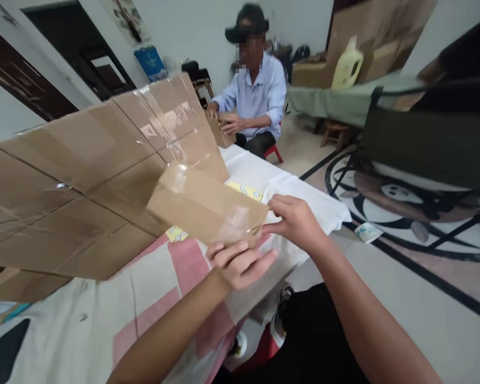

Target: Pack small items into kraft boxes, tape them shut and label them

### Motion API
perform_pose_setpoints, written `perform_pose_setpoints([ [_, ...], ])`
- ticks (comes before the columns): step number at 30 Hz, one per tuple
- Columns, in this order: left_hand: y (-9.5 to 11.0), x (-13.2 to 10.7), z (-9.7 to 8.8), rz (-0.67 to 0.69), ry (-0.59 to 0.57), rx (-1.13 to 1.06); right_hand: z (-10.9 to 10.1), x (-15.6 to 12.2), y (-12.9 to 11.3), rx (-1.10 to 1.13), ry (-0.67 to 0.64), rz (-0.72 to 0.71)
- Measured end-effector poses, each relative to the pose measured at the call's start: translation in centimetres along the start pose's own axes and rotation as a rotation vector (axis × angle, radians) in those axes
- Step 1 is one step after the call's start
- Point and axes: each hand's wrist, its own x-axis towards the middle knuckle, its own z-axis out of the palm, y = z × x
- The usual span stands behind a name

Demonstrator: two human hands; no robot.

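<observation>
While the large flattened brown cardboard sheet [84, 176], glossy with strips of clear tape, stood tilted up off the table at the left, its far edge raised and its near edge low, it hid much of the white cloth with broad pink stripes [144, 309] beneath it. That slant probably came from being lifted at one end only. Small yellow printed slips [176, 233] lay flat on the cloth, just under the cardboard's lower edge. Jutting from the sheet toward the wearer was a smaller brown cardboard flap [204, 205], also taped, held clear of the cloth. The left hand [240, 264] sat under its near edge with fingers loosely curled, bracing it from below. Whether the thumb closed over the top could not be told. The right hand [296, 221] pinched the flap's right corner between thumb and fingers, apparently to steady that end and keep the piece level. Across the table a person in a pale blue shirt [260, 90] sat with both hands on a small brown cardboard box [224, 130], pressed close to the body. Farther right, well apart, a pale yellow plastic jug [348, 64] stood upright on a green-covered table [336, 101].
</observation>
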Motion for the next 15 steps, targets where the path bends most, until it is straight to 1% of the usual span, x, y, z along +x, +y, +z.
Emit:
perform_pose_setpoints([
  [1, 0.2, 2.3, 2.4, 0.118, 0.155, -0.022, -1.3, -0.3, 1.1, 0.02, 0.053, 0.073],
  [2, 0.5, 4.3, 4.6, 0.152, 0.225, -0.088, -2.4, -0.7, 2.3, 0.027, 0.101, 0.15],
  [3, 0.8, 5.8, 6.7, 0.141, 0.234, -0.161, -3.2, -1.3, 3.4, 0.019, 0.145, 0.233],
  [4, 1.1, 6.9, 8.6, 0.097, 0.181, -0.225, -3.9, -2.1, 4.7, -0.002, 0.18, 0.317],
  [5, 1.4, 7.5, 10.4, 0.029, 0.099, -0.276, -4.3, -2.9, 5.9, -0.027, 0.206, 0.397],
  [6, 1.8, 7.7, 12.0, -0.044, 0.018, -0.308, -4.5, -3.7, 7.1, -0.048, 0.221, 0.468],
  [7, 2.1, 7.5, 13.4, -0.103, -0.038, -0.322, -4.6, -4.5, 8.3, -0.069, 0.222, 0.529],
  [8, 2.5, 7.1, 14.7, -0.149, -0.078, -0.329, -4.5, -5.3, 9.5, -0.084, 0.216, 0.58],
  [10, 3.2, 5.9, 16.9, -0.193, -0.123, -0.347, -4.2, -6.5, 11.3, -0.086, 0.179, 0.663],
  [13, 3.8, 4.7, 19.3, -0.225, -0.196, -0.4, -3.3, -7.2, 12.6, -0.046, 0.155, 0.742],
  [15, 3.5, 4.8, 20.6, -0.262, -0.241, -0.433, -2.4, -6.8, 12.5, -0.009, 0.206, 0.777],
])
